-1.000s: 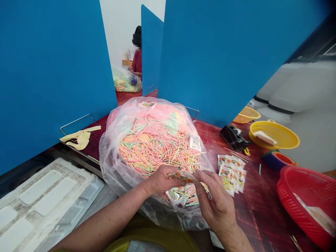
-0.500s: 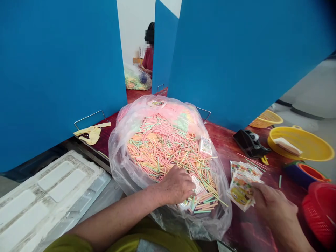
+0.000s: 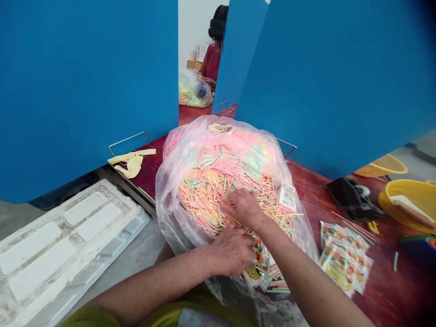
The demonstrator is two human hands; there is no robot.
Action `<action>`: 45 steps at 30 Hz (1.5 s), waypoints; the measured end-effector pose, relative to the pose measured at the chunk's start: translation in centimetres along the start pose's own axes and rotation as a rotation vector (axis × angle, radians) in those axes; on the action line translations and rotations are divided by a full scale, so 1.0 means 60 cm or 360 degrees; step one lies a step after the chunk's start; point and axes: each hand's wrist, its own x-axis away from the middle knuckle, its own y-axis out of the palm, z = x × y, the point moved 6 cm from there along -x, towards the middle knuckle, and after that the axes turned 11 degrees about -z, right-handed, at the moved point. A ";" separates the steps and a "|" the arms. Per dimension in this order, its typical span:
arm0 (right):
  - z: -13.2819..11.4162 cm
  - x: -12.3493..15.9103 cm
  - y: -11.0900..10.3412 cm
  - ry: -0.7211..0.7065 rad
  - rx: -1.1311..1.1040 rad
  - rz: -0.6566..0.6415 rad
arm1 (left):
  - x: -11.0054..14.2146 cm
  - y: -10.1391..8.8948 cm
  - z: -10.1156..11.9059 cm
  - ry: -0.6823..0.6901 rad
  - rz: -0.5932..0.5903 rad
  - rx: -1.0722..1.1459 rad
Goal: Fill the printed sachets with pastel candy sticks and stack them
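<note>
Hands working inside a clear plastic bag (image 3: 170, 213) of pastel sticks (image 3: 211, 195): right hand (image 3: 245, 209) open on the sticks, nothing gripped; left hand (image 3: 231, 252) half-curled at the bag's near side, just beside printed sachets (image 3: 255, 272), grip unclear. Sachet stack (image 3: 344, 259) lies right of the bag.

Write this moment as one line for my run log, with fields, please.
left hand: by printed sachet | right hand: on pastel sticks | sticks in: clear plastic bag

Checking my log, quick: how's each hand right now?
Left hand: curled beside a packet; cannot tell if holding it.
Right hand: open, resting on the sticks.
</note>
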 end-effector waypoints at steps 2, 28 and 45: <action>-0.003 0.009 0.015 -0.0049 -0.0058 -0.0036 | 0.003 0.001 -0.002 0.0031 0.0036 0.0038; 0.074 0.063 -0.020 -0.0107 -0.0564 0.0103 | 0.055 -0.103 -0.124 -0.0636 0.1053 0.1230; 0.055 0.072 -0.014 0.0026 -0.0874 0.0277 | -0.012 -0.102 -0.192 -0.0458 0.1734 0.2806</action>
